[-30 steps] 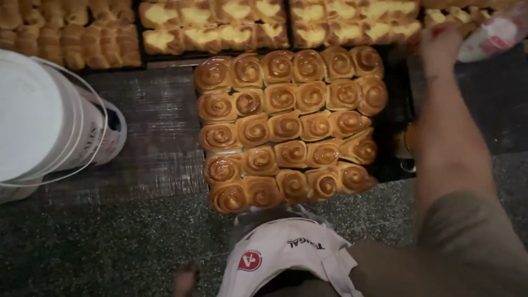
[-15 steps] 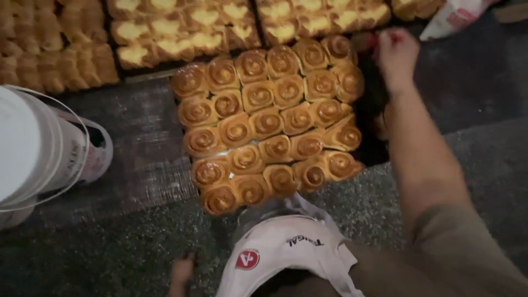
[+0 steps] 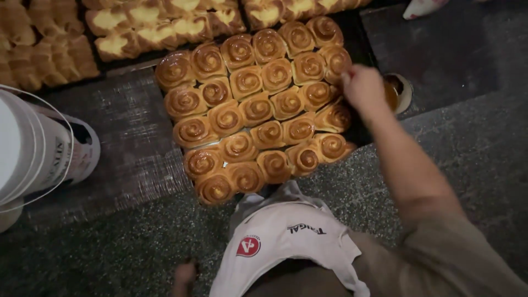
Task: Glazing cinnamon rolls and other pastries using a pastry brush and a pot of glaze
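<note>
Right hand (image 3: 362,87) at 2 o'clock, fingers curled in, resting over the right edge of the rolls (image 3: 256,107); whether it holds anything cannot be told. Small bowl (image 3: 397,92) just beside it. Left hand (image 3: 184,275) at 7 o'clock on the worktop (image 3: 99,242), blurred, grip unclear.

Single head-worn view: looks steeply down, fairly near, onto the tray of golden-brown spiral buns (image 3: 256,104) on the dark speckled floor (image 3: 110,247).

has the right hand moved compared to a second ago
Yes. The right hand has come down from the far corner beyond the tray of swirl buns to the tray's right edge, beside a small cup.
</note>
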